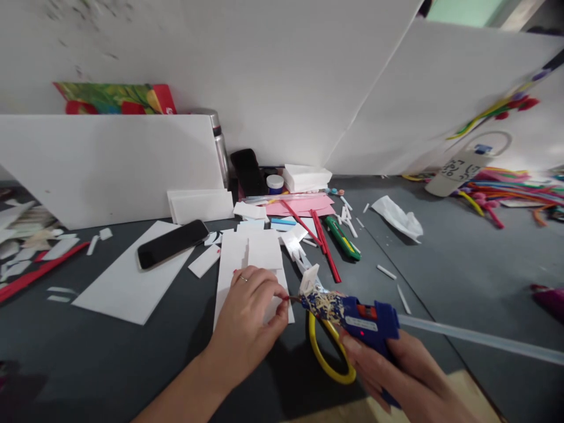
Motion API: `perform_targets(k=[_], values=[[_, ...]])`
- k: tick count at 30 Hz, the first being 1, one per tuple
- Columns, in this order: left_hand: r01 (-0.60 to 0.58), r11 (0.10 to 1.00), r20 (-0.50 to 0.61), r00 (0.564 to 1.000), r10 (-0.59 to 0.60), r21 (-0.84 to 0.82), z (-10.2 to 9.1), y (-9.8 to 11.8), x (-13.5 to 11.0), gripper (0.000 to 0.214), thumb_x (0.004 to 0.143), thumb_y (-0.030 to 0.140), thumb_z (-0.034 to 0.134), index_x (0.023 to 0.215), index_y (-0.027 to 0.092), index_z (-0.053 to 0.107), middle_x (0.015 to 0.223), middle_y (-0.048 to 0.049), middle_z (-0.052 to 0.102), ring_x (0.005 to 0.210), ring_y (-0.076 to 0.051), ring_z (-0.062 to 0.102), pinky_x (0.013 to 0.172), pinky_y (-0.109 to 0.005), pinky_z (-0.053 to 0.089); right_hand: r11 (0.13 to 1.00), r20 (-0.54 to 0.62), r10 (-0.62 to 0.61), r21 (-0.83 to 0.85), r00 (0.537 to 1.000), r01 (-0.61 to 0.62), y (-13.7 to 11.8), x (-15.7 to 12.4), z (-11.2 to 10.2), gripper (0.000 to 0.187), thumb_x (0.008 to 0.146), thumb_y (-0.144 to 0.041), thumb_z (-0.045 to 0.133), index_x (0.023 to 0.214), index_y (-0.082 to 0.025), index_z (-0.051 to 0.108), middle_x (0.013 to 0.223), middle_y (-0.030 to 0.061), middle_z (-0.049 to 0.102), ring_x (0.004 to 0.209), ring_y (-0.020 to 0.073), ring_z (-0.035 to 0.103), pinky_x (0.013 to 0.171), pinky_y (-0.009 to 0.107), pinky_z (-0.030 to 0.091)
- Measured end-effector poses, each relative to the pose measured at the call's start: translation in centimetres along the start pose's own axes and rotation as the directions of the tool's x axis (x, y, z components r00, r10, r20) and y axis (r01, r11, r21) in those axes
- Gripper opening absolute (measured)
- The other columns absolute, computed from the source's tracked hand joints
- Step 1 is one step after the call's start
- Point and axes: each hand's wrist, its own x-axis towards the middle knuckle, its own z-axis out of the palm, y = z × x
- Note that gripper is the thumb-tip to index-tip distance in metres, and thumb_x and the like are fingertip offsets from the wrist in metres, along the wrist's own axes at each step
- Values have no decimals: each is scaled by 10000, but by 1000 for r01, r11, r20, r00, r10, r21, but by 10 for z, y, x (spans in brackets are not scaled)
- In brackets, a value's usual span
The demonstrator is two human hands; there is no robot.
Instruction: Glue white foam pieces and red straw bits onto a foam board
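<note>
My right hand is wrapped round a blue hot glue gun, its nozzle pointing left and a long clear glue stick out of its back. Dried glue strings cover the front of the gun. My left hand pinches at the nozzle tip; whatever small piece sits between thumb and forefinger is too small to make out. Beneath that hand lies a white board with a smaller white piece on it. Yellow-handled scissors rest under the gun, partly hidden.
A black phone lies on white sheets at left. Beyond the board are a green cutter, red sticks and pink paper. Crumpled tissue and a white bottle are at right. A white panel stands at back left.
</note>
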Motion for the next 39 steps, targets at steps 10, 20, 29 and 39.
perform_targets(k=[10,20,29,39], values=[[-1,1000,16,1000,1,-3,0,-1,-1,181,810,61,616,896,214,573,927,-34,609,919,-234,538,884,-451,394,999,45,-13,-32,999,14,5,0,-4,411,752,-551,714,554,-219,574,575,-6,524,568,149,477,535,209,472],[8,1000,5,1000,-8,-23,0,0,0,195,796,49,615,889,218,583,906,-27,612,904,-228,544,873,-438,399,997,41,-58,-48,997,60,1,4,-3,418,782,-540,687,548,-211,581,529,-8,539,518,140,478,467,214,422],[55,996,-46,997,-58,-74,0,4,2,159,818,61,594,840,219,582,858,-23,613,866,-216,565,852,-419,422,977,67,30,211,997,-43,-15,3,-1,416,745,-581,712,651,-176,700,547,12,559,508,146,513,452,232,430],[48,994,-55,997,-53,-96,1,3,1,173,837,44,576,850,216,571,850,-20,602,855,-207,568,878,-432,420,530,170,187,812,968,-245,1,25,-46,287,846,-442,667,797,-160,691,488,-67,384,350,20,266,304,101,276]])
